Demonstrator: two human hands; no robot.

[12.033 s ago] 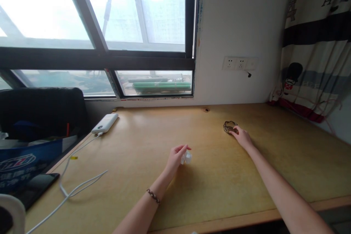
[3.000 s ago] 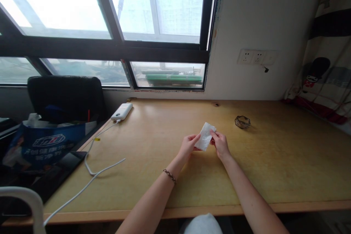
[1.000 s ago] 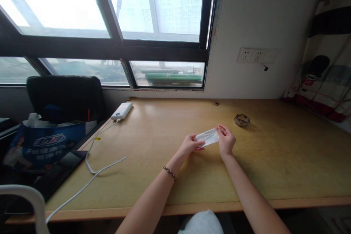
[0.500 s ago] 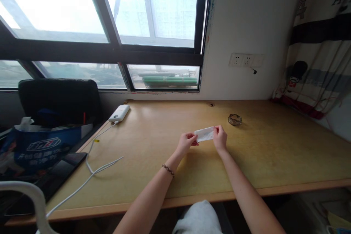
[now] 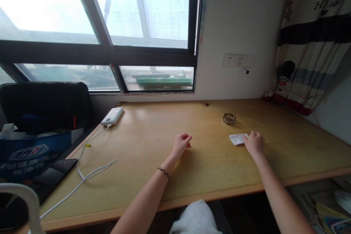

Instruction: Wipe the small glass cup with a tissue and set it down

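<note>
A small white folded tissue (image 5: 237,139) lies on the right part of the wooden desk, or just above it. At its right end is my right hand (image 5: 255,142), thumb on the tissue and fingers curled down over that end. My left hand (image 5: 182,144), with a braided bracelet (image 5: 164,172) on the wrist, hovers over the middle of the desk. Its thumb and fingers are pressed together, and nothing shows between them. Just beyond the tissue stands a glass ashtray-like dish (image 5: 229,119).
A white power bank (image 5: 112,116) with a white cable (image 5: 102,166) lies along the desk's left side. Left of it are a dark flat device (image 5: 59,175), a blue bag (image 5: 27,155) and a black chair (image 5: 46,98). A curtain (image 5: 296,55) hangs at the right.
My left hand has let go of the tissue. My right hand has carried it rightward and down towards the desk, near the dish. The view has shifted slightly right.
</note>
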